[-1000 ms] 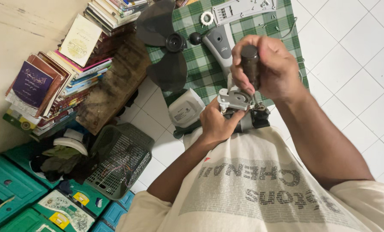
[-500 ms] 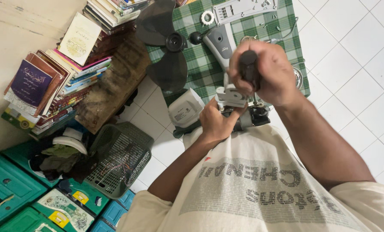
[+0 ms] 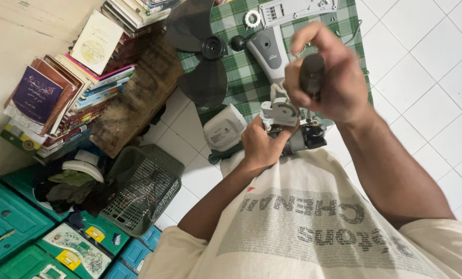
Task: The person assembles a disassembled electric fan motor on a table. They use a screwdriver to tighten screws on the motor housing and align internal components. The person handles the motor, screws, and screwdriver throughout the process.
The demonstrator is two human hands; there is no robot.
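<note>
Our right hand [image 3: 326,77] is shut tight around a dark tool handle [image 3: 312,75], and its tip is hidden behind the fingers, so we cannot see what kind of tool it is. Our left hand [image 3: 262,147] is curled around the fan motor [image 3: 288,126], held just above our shirt near the green checked cloth [image 3: 241,82], and it covers much of the motor. The dark fan blade [image 3: 202,51] is cut off at the top, beside the grey fan cover [image 3: 267,49].
</note>
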